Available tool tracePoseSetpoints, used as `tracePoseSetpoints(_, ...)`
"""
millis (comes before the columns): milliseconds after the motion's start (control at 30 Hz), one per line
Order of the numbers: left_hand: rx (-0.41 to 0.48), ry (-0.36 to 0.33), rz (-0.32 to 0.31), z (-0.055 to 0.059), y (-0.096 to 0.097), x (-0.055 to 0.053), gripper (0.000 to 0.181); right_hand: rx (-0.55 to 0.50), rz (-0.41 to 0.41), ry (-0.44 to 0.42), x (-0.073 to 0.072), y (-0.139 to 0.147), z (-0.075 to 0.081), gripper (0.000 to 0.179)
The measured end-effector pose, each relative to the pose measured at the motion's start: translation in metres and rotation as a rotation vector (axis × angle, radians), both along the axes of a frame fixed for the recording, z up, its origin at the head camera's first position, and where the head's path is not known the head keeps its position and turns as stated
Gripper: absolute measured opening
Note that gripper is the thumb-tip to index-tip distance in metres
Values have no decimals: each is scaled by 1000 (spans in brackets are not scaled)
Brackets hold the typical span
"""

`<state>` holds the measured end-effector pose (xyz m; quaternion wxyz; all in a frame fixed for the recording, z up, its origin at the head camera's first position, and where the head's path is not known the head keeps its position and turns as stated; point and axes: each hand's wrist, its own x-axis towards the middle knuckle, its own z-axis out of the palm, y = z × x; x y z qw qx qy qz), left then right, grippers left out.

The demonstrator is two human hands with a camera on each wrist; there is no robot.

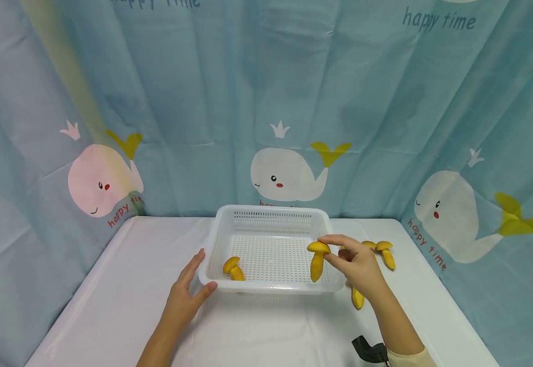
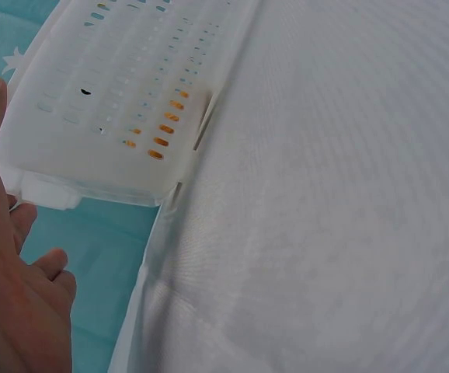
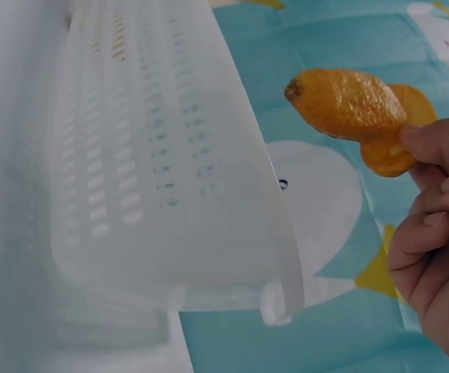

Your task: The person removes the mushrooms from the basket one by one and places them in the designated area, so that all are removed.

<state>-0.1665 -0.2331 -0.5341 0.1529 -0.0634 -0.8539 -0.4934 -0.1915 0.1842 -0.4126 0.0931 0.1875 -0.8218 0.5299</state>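
Note:
My right hand [image 1: 362, 270] pinches a yellow toy mushroom [image 1: 316, 265] near its cap, over the right side of a white perforated basket [image 1: 266, 286]. In the right wrist view, this mushroom [image 3: 349, 105] is above the basket's rim, its stem pointing away from the fingers. At the basket's left end, my left hand [image 1: 184, 300] touches the rim with thumb and fingers spread. A second yellow mushroom [image 1: 235, 270] lies inside, in the front left corner. Its orange colour shows through the basket's slots [image 2: 166, 128] in the left wrist view.
Right of the basket, several more mushrooms lie on the white table, one [image 1: 387, 255] farther out and another [image 1: 358, 298] nearer, partly covered by the right hand. A black strap-like piece [image 1: 369, 350] is by the right wrist. Blue whale-print curtain [image 1: 202, 168] hangs behind the table.

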Motion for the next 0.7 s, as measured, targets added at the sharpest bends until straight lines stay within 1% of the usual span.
tracePoseSetpoints(300, 1, -9, 3, -1, 0, -1, 86, -13, 22, 31, 4, 20, 1, 32)
tracePoseSetpoints(533, 3, -10, 4, -1, 0, -1, 86, 48, -44, 35, 8, 38, 2, 32)
tracePoseSetpoints(700, -3, 2, 5, -2, 0, -1, 86, 71, -57, 54, 11, 50, 3, 31)
